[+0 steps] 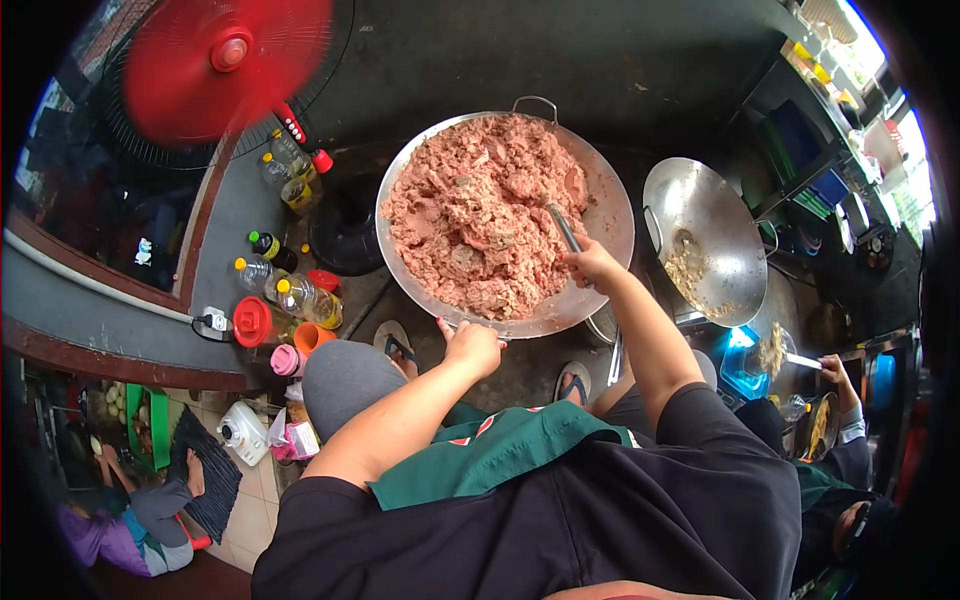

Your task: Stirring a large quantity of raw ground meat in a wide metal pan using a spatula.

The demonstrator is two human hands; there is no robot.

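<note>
A large metal wok (611, 217) stands before me, heaped with pinkish minced meat (480, 214) that has paler, greyish-brown patches in the middle. My left hand (474, 349) is closed at the wok's near edge; whatever part it grips there is hidden under the fingers. A loop handle (537, 98) shows on the far side. In my right hand (598, 264) is a metal-handled utensil (564, 227), slanting down into the right part of the meat. Its working end is buried, so its shape cannot be told.
A second wok (739, 232) with food scraps stands to the right. Beyond it, a co-worker's hand (832, 368) holds a utensil (802, 360) bearing food. Bottles (309, 300) and a red-lidded container (253, 321) line the left, below a spinning red fan (229, 56). Another person (139, 517) sits lower left.
</note>
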